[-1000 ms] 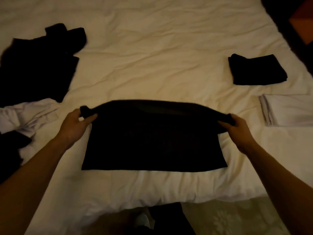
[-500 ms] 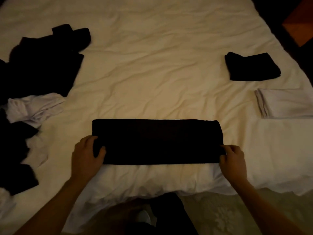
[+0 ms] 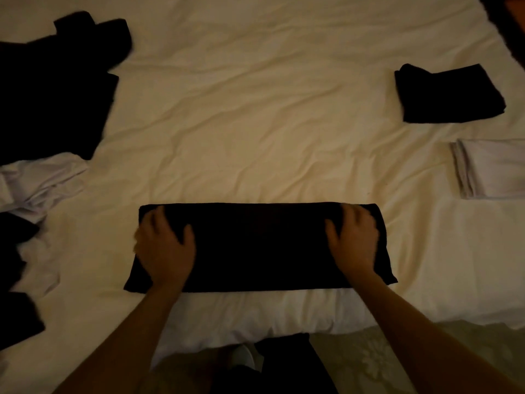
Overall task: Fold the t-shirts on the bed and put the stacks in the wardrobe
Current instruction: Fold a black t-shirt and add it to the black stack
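With my left hand and right hand resting flat, fingers spread and gripping nothing, on the ends of the half-folded black t-shirt near the bed foot edge, I should press outward evenly to flatten creases before folding across

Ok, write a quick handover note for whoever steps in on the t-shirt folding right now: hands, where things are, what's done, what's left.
Hands: left hand and right hand both lie flat on the ends of the black t-shirt, pressing it.
Things: that shirt is a long folded band near the bed's front edge. A folded black stack and a folded white stack sit at right.
Left: finish this shirt, then the unfolded black pile and the crumpled white t-shirt at left, then stacks to wardrobe, which is out of view.
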`<state>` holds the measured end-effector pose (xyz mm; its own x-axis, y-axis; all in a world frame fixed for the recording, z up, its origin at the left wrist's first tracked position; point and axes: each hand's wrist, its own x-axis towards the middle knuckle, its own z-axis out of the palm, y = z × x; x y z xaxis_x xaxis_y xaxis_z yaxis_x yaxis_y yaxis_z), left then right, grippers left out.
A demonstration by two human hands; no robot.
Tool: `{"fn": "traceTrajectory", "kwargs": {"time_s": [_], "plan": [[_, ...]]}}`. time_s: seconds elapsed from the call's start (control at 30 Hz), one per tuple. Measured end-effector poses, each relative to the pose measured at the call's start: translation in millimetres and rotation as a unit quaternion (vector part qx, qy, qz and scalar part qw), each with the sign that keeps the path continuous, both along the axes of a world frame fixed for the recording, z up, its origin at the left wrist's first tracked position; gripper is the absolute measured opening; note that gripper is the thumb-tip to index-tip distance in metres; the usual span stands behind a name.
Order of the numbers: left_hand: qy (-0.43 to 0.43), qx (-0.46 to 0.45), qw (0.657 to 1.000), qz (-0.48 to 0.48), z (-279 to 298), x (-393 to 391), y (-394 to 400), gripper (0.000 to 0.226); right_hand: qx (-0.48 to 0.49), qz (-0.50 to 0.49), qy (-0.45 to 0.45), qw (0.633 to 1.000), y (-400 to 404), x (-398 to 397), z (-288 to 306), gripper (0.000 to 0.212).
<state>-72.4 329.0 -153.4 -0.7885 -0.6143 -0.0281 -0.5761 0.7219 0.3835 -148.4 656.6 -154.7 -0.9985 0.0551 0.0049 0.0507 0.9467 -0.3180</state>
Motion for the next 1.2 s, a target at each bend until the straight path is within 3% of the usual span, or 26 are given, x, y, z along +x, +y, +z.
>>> {"fn": "traceTrajectory", "kwargs": {"time_s": [0.1, 0.23, 0.43, 0.57, 0.8, 0.87, 0.93, 1.0, 1.07, 1.13, 1.2], "plan": [[-0.066, 0.061, 0.988, 0.125, 7.3, 4.2, -42.8, 0.06, 0.027, -0.166, -0.086, 0.982, 48.2, -7.0, 7.5, 0.064], [-0.06, 0.13, 0.986, 0.086, 8.4, 7.7, -53.8, 0.029, -0.003, -0.102, -0.164, 0.981, 66.7, -4.8, 6.0, 0.051], [0.006, 0.206, 0.974, 0.09, 21.7, -6.6, -62.8, 0.024, -0.111, -0.146, -0.122, 0.975, 55.4, -15.2, 7.2, 0.021], [0.031, 0.205, 0.974, 0.087, 27.5, -19.5, -67.8, 0.025, -0.165, -0.187, -0.107, 0.963, 50.8, -20.3, 15.7, 0.016], [0.032, 0.2, 0.974, 0.102, 13.9, -16.1, -63.2, 0.029, -0.213, -0.23, -0.133, 0.94, 49.4, -23.4, 9.4, 0.03], [0.017, 0.152, 0.983, 0.106, 7.4, -8.7, -64.9, 0.037, -0.176, -0.221, -0.13, 0.95, 47.0, -17.8, 8.8, 0.035], [0.028, 0.049, 0.994, 0.097, 6.1, -3.2, -60.6, 0.046, -0.064, -0.189, -0.058, 0.978, 44.5, -11.5, 6.1, 0.043], [0.079, -0.016, 0.997, 0.016, 10.9, -4.6, -33.0, 0.052, 0.01, -0.124, 0.038, 0.992, 27.0, -7.1, 7.6, 0.046], [0.093, -0.04, 0.983, -0.154, 11.2, -11.2, 15.2, 0.056, 0.023, -0.033, 0.082, 0.996, -9.5, -4.9, 8.9, 0.047], [0.036, -0.059, 0.948, -0.312, -2.3, -15.0, 66.3, 0.058, 0.02, 0.09, 0.085, 0.992, -54.9, 4.3, 2.7, 0.046], [-0.029, -0.076, 0.929, -0.362, -17.4, -21.7, 94.6, 0.06, 0.04, 0.197, 0.061, 0.978, -88.6, 16.4, -10.5, 0.047]]}}
